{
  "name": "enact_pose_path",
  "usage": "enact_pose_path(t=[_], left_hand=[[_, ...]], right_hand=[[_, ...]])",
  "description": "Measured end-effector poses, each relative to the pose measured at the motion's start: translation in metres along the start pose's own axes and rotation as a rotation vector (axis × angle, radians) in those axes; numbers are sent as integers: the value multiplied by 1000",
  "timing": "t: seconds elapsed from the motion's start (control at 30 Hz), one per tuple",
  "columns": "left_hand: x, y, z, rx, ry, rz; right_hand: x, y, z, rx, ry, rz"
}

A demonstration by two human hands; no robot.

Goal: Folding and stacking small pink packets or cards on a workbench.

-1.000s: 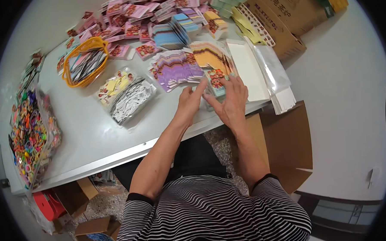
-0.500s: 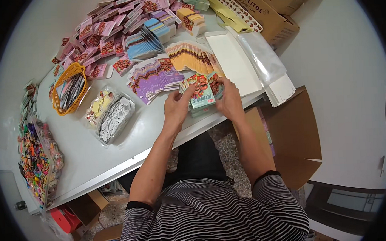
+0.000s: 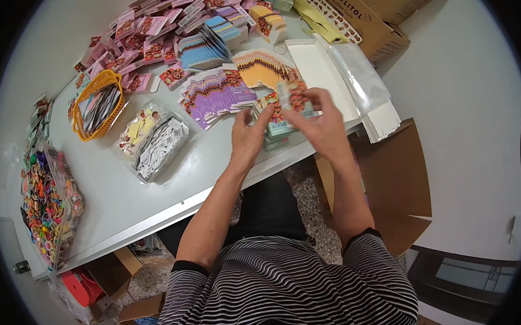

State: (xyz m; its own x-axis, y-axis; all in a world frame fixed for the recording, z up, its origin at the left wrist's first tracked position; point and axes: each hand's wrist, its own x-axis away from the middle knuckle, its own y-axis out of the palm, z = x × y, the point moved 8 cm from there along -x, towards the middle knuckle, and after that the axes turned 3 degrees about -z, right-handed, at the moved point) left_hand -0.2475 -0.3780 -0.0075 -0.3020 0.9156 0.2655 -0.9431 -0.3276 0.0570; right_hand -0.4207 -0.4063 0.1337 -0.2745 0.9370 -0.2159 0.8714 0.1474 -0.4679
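Note:
My right hand point(image 3: 327, 125) grips a small green printed box point(image 3: 295, 97) by its right side, raised over the table's front edge and blurred by motion. Below it lies a short stack of similar mint-green printed boxes point(image 3: 278, 128). My left hand point(image 3: 249, 138) is at the left side of that stack, its thumb against the boxes and its fingers apart from the thumb. Just beyond my hands are a fanned row of purple cards point(image 3: 217, 97) and a fanned row of orange cards point(image 3: 262, 68). Part of the stack is hidden by my right hand.
Pink boxes point(image 3: 153, 25) are heaped at the back. Blue cards point(image 3: 203, 51) stand before them. A yellow basket point(image 3: 97, 106), a bag of white packets point(image 3: 161, 149) and a bag of colourful trinkets point(image 3: 47, 206) lie left. A white tray point(image 3: 321, 81) and plastic sleeves point(image 3: 358, 71) lie right.
My right hand has lifted a green box up off the stack and tilted it. My left thumb has slid from the top of the boxes to their left edge. The view has shifted slightly.

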Motion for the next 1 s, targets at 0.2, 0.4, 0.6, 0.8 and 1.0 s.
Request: enact_pose_path(t=[0.2,0.4,0.6,0.8,1.0], left_hand=[[6,-6,9,195,39,-29],[3,-5,59,-199,351,-1],[-23,3,33,-38,184,-191],[-5,1,45,-4,45,-217],[25,-25,33,82,88,-138]], right_hand=[[9,29,-4,300,18,-19],[11,30,25,50,-118,-70],[46,20,82,-529,185,148],[61,63,66,-530,312,-202],[72,77,84,-533,125,-109]])
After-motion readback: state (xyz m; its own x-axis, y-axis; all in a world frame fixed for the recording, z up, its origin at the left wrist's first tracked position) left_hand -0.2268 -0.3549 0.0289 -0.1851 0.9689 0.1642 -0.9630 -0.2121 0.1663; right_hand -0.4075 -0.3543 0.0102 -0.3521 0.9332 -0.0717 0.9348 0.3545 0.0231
